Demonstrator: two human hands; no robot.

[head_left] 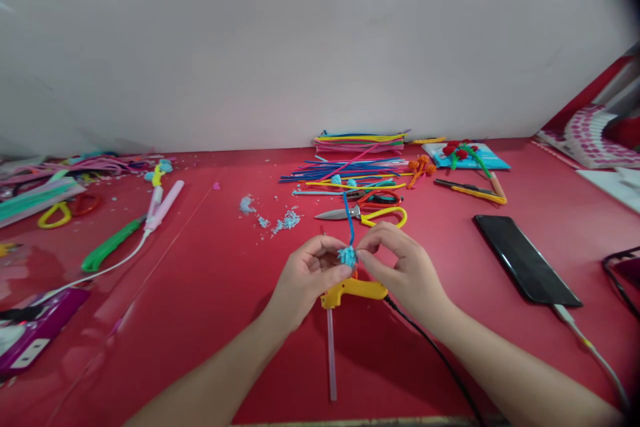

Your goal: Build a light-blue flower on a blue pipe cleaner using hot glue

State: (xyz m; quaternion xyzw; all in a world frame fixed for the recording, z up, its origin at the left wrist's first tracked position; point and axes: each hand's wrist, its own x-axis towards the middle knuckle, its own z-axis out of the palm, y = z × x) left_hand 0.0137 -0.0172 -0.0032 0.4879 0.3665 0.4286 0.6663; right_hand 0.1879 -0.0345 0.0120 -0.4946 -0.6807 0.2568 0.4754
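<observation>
My left hand (316, 272) pinches a small light-blue pipe-cleaner flower (347, 256) between thumb and fingers. From its top a dark-blue pipe-cleaner stem (349, 217) sticks up. My right hand (400, 265) has its thumb and forefinger closed at the flower's right edge; the exact spot they grip is too small to see. Just below both hands lies a yellow hot glue gun (357, 290), with a clear glue stick (331, 353) pointing out toward me and a black cord. Beyond my hands rest yellow-handled scissors (367, 215).
Pipe cleaners (345, 170) lie in bundles at the back, beside pliers (375, 197). Light-blue fluff clippings (287, 221) are scattered left of centre. A phone (525, 260) is charging at right. On the left are a green cutter (113, 245), a pink heated tool (165, 207) and a purple power strip (45, 333).
</observation>
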